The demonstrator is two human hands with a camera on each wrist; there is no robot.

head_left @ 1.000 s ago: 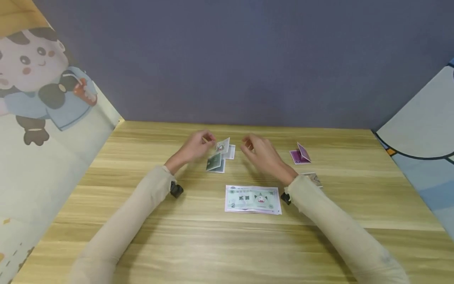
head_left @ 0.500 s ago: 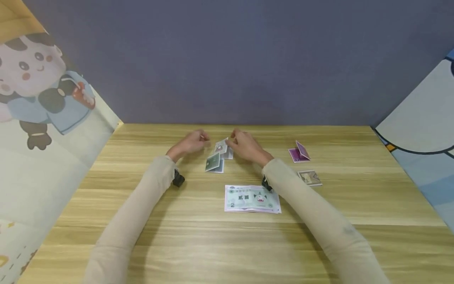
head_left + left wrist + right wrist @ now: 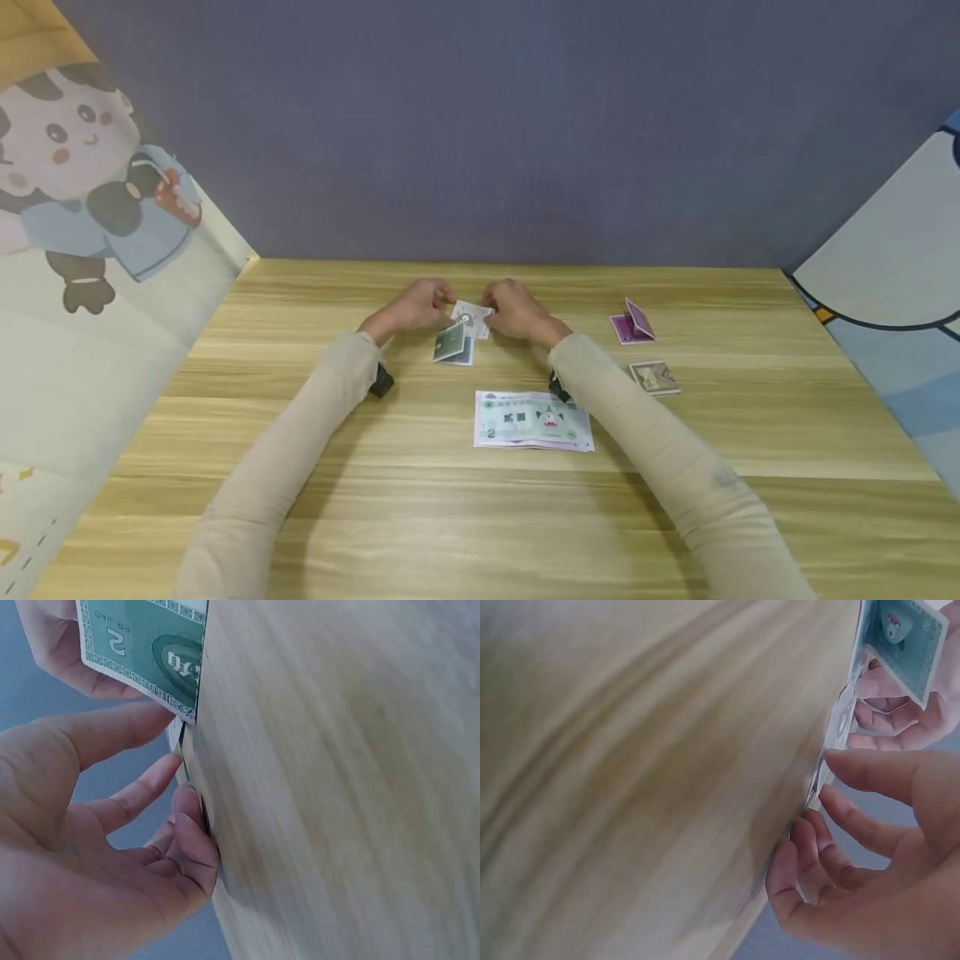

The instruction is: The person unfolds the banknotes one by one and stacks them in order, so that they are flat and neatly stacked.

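A pale folded play banknote (image 3: pixel 471 317) lies at the far middle of the table between both hands. My left hand (image 3: pixel 420 307) has thumb and index finger at its left edge, pinching it. My right hand (image 3: pixel 517 312) pinches the right edge between thumb and index finger, other fingers curled near the tabletop. Just in front, a green folded banknote (image 3: pixel 452 342) stands half raised, its flap marked with a 2 in the left wrist view. That green flap (image 3: pixel 142 656) hides part of the pale note there.
A stack of unfolded banknotes (image 3: pixel 532 421) lies nearer on the wooden table (image 3: pixel 465 517). To the right are a purple folded note (image 3: pixel 634 323) and a brown note (image 3: pixel 656 377). A dark partition (image 3: pixel 510 133) rises behind the table.
My right hand has come left to the pale note, and my left hand has closed in from the other side. The note's raised flap now lies flatter. The other notes stay put.
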